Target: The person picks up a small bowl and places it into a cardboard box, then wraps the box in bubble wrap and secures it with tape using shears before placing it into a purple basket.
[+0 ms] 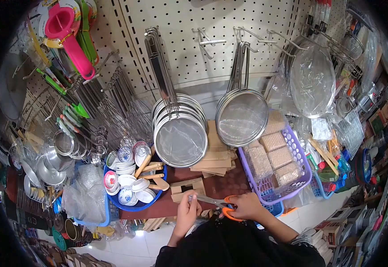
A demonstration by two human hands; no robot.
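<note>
My right hand [246, 206] is closed around the orange handles of a pair of scissors [212, 200], whose metal blades point left. At the blade tips, my left hand [186, 215] is closed, thumb against fingers. Whether it pinches the blades or some small thing there, I cannot make out. Just beyond the hands, a small open cardboard box [188, 188] lies on the dark red shelf [220, 185]. Flat cardboard pieces [214, 161] are stacked farther back.
Left stands a blue basin [134, 207] of small bowls and wooden-handled utensils. A purple basket [307, 172] at right holds bubble-wrapped packs [279, 156]. Large strainers [180, 142] and more strainers [242, 118] hang from the pegboard [189, 58] above the shelf.
</note>
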